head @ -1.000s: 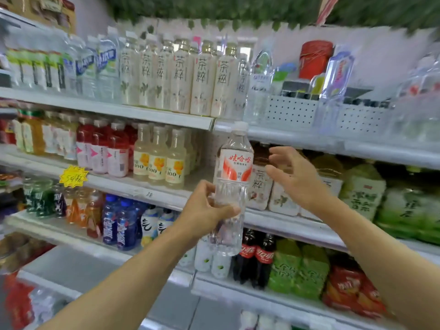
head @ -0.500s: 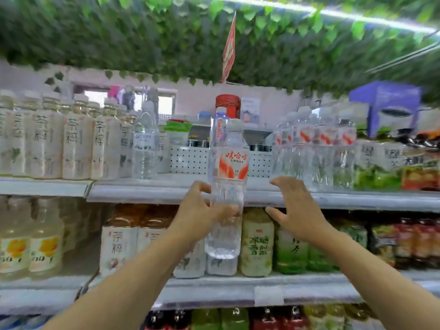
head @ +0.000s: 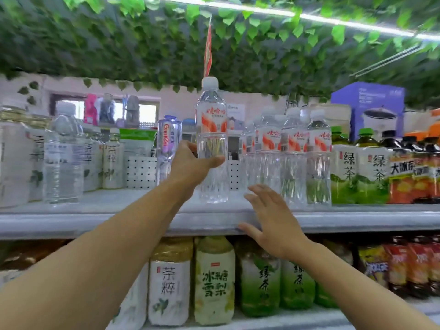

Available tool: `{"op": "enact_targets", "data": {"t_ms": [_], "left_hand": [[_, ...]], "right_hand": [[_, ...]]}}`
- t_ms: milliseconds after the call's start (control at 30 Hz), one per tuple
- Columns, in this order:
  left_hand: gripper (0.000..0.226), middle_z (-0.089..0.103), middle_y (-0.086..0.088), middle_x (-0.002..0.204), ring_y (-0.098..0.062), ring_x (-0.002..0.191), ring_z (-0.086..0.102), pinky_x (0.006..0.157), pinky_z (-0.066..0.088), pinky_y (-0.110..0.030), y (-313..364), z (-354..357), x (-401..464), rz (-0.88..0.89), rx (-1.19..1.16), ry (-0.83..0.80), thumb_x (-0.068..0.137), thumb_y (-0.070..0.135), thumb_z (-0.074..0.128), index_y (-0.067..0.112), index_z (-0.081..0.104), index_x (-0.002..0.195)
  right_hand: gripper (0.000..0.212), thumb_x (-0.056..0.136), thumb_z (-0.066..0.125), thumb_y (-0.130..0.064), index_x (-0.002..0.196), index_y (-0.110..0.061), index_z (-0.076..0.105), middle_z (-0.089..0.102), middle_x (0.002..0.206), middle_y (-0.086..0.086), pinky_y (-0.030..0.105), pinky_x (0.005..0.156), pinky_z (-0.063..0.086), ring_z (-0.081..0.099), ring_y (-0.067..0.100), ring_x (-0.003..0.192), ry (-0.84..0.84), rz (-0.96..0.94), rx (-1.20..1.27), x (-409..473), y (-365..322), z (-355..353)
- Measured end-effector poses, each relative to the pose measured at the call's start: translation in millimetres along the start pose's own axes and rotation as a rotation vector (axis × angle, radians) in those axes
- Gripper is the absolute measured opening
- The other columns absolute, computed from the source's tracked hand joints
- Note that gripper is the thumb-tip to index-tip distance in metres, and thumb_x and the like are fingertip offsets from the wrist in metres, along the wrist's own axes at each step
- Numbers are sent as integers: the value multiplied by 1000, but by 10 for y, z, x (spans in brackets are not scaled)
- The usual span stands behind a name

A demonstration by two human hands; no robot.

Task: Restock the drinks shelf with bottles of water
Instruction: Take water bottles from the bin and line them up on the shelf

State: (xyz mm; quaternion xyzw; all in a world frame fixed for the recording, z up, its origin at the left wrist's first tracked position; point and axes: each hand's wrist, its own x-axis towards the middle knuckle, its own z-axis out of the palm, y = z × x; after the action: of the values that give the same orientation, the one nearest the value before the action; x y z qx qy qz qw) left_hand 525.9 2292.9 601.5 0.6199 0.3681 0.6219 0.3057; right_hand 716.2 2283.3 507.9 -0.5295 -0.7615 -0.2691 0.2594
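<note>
Lifted since half a second ago: water bottle (head: 211, 148), now upright with its base at the top shelf (head: 71, 220), just left of the matching bottle row (head: 288, 160). Left hand (head: 190, 163) clamped around its middle. Right hand (head: 269, 215) nearer, lower right, open, fingers spread, holding nothing.

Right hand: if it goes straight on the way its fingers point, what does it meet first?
Most likely the row of water bottles on the shelf. The right hand, open, points up towards them over the edge. Depth is unclear.
</note>
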Motion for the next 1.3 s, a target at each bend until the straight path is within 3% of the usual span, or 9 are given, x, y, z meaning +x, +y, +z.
{"op": "enact_targets", "data": {"t_ms": [100,300,467,600,767,933,1100,1200,1300], "left_hand": [[48,61,-8,106,-24,99,62,68,41,-29,-99,111,193,-3,22,24,74,20,78,17,40,102],[52,59,-8,110,-26,103,60,90,47,-45,-294,165,414,-29,53,11,73,20,79,17,40,107],[52,59,-5,111,-24,103,59,81,45,-38,-437,165,483,-43,46,-37,73,20,79,20,39,107],[51,58,-6,108,-22,97,59,61,40,-27,-508,175,502,-29,71,-70,75,24,79,18,39,106],[58,55,-6,115,-25,104,55,73,44,-38,-509,94,585,-79,111,-196,76,20,77,16,35,116],[63,57,-12,122,-31,108,56,58,47,-34,-495,11,786,-143,252,-369,73,9,77,11,44,127],[65,53,-14,129,-33,112,54,55,49,-34,-517,147,1013,-192,336,-411,74,8,77,12,43,130],[62,48,-20,136,-38,119,50,72,55,-42,-537,294,1145,-223,394,-399,78,5,73,3,42,132],[56,41,-23,141,-39,125,47,94,49,-47,-554,431,1298,-266,451,-402,83,2,67,-4,42,132]], "right_hand": [[88,74,5,-71,147,-23,20,6,157,-4,29,113,-11,-6,15,145,-8,-33,0,26,40,106],[84,82,7,-74,143,-22,31,21,155,-4,36,115,-15,0,14,146,63,-62,42,68,45,300],[64,91,26,-61,136,-19,43,39,146,-2,41,115,-5,18,15,143,124,-59,17,55,29,367],[65,92,21,-63,137,-20,41,39,146,-4,39,116,-6,17,14,143,117,-56,-10,37,26,360],[61,93,27,-58,138,-19,38,39,145,-2,38,117,-5,18,15,143,110,-40,-15,13,8,346],[68,90,25,-64,139,-18,34,41,143,1,45,116,3,24,19,141,104,-45,-39,15,1,358],[69,90,29,-64,140,-17,33,41,141,-1,44,117,6,27,19,139,138,-50,-62,25,23,409],[71,90,26,-65,140,-16,33,42,141,0,41,117,7,27,18,139,158,-53,-72,21,33,433],[71,90,24,-66,139,-15,36,44,138,0,39,117,10,30,19,136,177,-57,-63,20,32,435]]}}
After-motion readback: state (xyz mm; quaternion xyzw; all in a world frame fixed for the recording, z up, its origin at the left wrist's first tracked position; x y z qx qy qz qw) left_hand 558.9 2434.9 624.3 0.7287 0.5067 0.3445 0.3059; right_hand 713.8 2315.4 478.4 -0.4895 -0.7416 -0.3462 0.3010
